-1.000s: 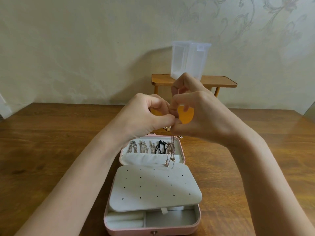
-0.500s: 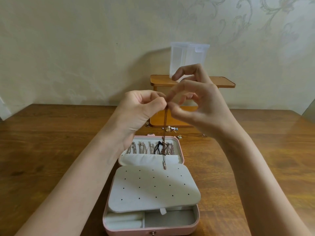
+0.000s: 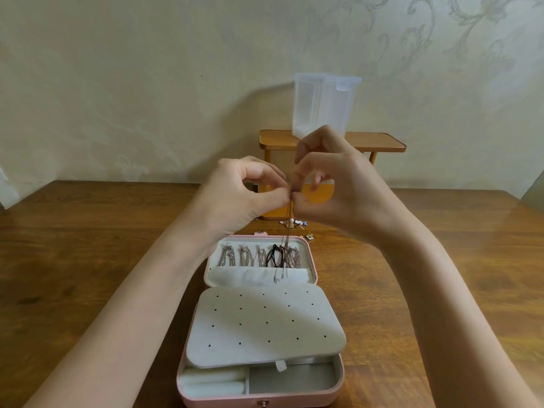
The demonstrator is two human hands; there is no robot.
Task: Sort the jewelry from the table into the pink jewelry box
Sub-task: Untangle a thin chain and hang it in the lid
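- Pinching one thin chain necklace [image 3: 285, 245] between them, left hand [image 3: 244, 195] and right hand [image 3: 335, 189] sit slightly lower than half a second ago.
- Chain's end now hangs over the open pink jewelry box [image 3: 312, 262] lid's pocket, not the dotted earring panel [image 3: 265, 325].

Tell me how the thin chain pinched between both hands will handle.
The thin rose-coloured chain hangs limp from the left hand and right hand, so it is probably floppy and light. Dangling over the hung necklaces in the pink jewelry box, it may tangle.
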